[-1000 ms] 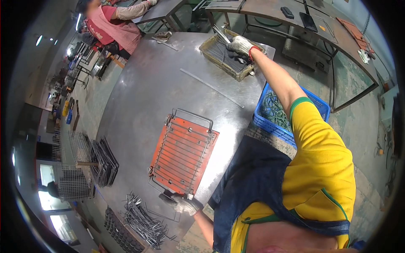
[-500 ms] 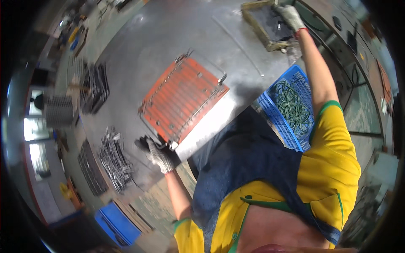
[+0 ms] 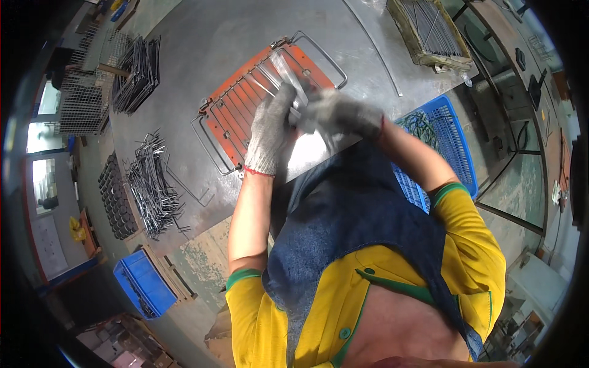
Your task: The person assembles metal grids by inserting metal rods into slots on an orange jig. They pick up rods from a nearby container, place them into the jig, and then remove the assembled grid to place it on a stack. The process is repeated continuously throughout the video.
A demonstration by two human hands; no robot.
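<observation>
1. Desk [image 3: 202, 55]: big grey metal sheet filling the upper frame, everything spread w/in arm's reach of the person standing at its 6 o'clock edge
2. Orange jig plate [image 3: 245, 104]: flat on the desk just beyond the hands, wire rack frame [image 3: 319, 52] laid over it w/ looped handles at both ends; prob. lies flat so the wires sit in line
3. Blue crate [image 3: 451, 144] at 3 o'clock, off the desk edge by the right elbow, dark green-ish parts inside, close for easy grabbing
4. Wooden tray [image 3: 429, 34] at 1 o'clock, far corner, holds long thin rods
5. Loose bent wire pieces [image 3: 153, 190] heaped at 9 o'clock; stacked finished racks [image 3: 138, 70] at 10 o'clock; 2nd blue bin [image 3: 144, 285] on the floor at 8 o'clock
6. Left hand [image 3: 270, 132]: grey knit glove, fingers curled closed round a bundle of thin metal rods [image 3: 288, 73], gripping from the side
7. Right hand [image 3: 340, 113]: gloved too, blurred, closed on the same bundle right beside the left; both hands meet over the jig's near edge, seemingly to keep the rods together and square
8. Rods: held in both hands above the orange plate, tips angled to 12 o'clock, not resting on the rack as far as I can tell
</observation>
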